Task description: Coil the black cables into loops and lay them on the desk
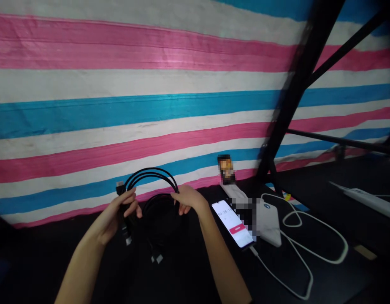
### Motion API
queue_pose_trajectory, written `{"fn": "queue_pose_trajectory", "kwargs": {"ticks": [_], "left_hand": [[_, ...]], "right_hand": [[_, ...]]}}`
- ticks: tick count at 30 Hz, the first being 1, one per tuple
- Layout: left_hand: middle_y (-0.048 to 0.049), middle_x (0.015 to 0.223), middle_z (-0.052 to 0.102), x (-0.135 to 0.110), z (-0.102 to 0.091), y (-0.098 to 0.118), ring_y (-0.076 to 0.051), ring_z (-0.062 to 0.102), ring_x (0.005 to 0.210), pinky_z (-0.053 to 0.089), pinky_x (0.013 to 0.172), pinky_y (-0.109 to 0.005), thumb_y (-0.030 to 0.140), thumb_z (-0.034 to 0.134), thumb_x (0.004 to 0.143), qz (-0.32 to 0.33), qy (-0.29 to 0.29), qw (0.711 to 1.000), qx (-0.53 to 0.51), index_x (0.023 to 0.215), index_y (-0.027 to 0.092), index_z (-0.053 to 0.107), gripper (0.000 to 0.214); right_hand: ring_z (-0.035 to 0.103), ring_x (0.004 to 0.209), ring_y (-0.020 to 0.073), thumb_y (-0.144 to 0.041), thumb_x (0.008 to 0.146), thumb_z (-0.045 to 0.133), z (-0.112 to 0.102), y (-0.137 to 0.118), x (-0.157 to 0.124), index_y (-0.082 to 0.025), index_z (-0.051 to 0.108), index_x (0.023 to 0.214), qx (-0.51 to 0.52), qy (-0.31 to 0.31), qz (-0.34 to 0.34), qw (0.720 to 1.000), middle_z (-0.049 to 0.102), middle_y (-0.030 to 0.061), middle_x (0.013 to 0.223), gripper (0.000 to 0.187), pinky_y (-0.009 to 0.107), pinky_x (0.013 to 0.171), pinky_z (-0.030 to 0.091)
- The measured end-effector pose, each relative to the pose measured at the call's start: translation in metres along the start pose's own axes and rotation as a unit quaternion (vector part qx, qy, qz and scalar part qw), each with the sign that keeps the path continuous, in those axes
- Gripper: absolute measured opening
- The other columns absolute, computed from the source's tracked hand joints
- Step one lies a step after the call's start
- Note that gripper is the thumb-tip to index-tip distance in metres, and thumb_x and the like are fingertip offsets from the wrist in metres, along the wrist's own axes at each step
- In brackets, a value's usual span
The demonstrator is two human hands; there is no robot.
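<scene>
View: head camera, looking forward and down.
Black cable [152, 175]: wound in several turns and held up off the table [182, 278] in the lower centre of the frame, between both hands. Its upper arcs stand against the striped sheet [119, 84].
Left hand [125, 209]: lower centre-left. Fingers and thumb are closed round the gathered turns on the coil's left side, and one plug [120, 187] sticks up just above the fist.
Right hand [187, 198]: just right of the coil. Fingers are curled closed over the right side of the turns, with no gap visible.
Loose ends [157, 256]: plug ends hang below the coil, close above the dark table.
Phone [234, 223]: lower centre-right, screen lit, lying near the right forearm.
Power bank [271, 221]: white, just right of the phone.
White cable [321, 249]: looped on the table at lower right, running to the phone's near end.
Risk, coil: judged likely to spring open if either grip slackens, since only the hands bind the turns.
Risk, ends: the hanging plugs could snag on each other or drag across the table.
Risk, phone: a sideways sweep of the right forearm could knock the phone or pull its lead.
</scene>
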State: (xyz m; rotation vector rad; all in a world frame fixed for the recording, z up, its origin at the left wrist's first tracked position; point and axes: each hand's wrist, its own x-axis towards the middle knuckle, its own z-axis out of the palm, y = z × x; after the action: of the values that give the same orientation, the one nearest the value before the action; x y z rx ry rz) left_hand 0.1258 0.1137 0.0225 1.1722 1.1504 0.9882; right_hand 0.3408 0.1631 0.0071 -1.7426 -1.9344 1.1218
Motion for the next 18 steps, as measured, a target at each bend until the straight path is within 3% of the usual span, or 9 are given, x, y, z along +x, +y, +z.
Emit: {"fn": "queue_pose_trajectory", "kwargs": {"ticks": [3, 6, 12, 18], "left_hand": [[-0.0039, 0.063, 0.063, 0.014, -0.008, -0.015, -0.019, 0.062, 0.069, 0.046, 0.066, -0.028, 0.059, 0.049, 0.074, -0.058, -0.025, 0.992, 0.11, 0.061, 0.017, 0.058, 0.044], [-0.0049, 0.068, 0.066, 0.023, -0.013, -0.03, -0.02, 0.063, 0.063, 0.047, 0.058, -0.029, 0.061, 0.058, 0.063, -0.095, 0.016, 0.966, 0.241, 0.078, 0.016, 0.058, 0.048], [-0.0038, 0.038, 0.052, 0.035, -0.016, -0.053, -0.023, 0.055, 0.036, 0.047, 0.042, -0.034, 0.058, 0.059, 0.061, -0.18, 0.002, 0.942, 0.282, 0.067, 0.018, 0.049, 0.041], [-0.0049, 0.031, 0.045, 0.042, -0.023, -0.061, -0.022, 0.05, 0.03, 0.044, 0.036, -0.033, 0.048, 0.052, 0.069, -0.23, 0.001, 0.924, 0.307, 0.057, 0.02, 0.046, 0.031]], "right_hand": [[0.065, 0.048, 0.0196, -0.027, 0.088, 0.046, -0.001, 0.011, 0.016, -0.009, 0.061, 0.074, -0.032, -0.049, 0.061, 0.996, 0.06, 0.0074, 0.043, 0.027, 0.025, 0.048, 0.051], [0.066, 0.05, 0.0193, -0.027, 0.089, 0.047, 0.003, 0.015, 0.028, -0.005, 0.063, 0.078, -0.05, -0.115, 0.106, 0.986, 0.063, 0.009, 0.046, 0.029, 0.025, 0.05, 0.053], [0.063, 0.043, 0.0144, -0.031, 0.092, 0.043, 0.007, 0.018, 0.034, -0.004, 0.064, 0.078, -0.058, -0.203, 0.151, 0.966, 0.064, 0.0079, 0.048, 0.037, 0.02, 0.045, 0.049], [0.06, 0.041, 0.0111, -0.026, 0.092, 0.043, 0.009, 0.017, 0.038, -0.009, 0.063, 0.074, -0.056, -0.234, 0.15, 0.959, 0.062, 0.0026, 0.046, 0.032, 0.018, 0.046, 0.048]]}}
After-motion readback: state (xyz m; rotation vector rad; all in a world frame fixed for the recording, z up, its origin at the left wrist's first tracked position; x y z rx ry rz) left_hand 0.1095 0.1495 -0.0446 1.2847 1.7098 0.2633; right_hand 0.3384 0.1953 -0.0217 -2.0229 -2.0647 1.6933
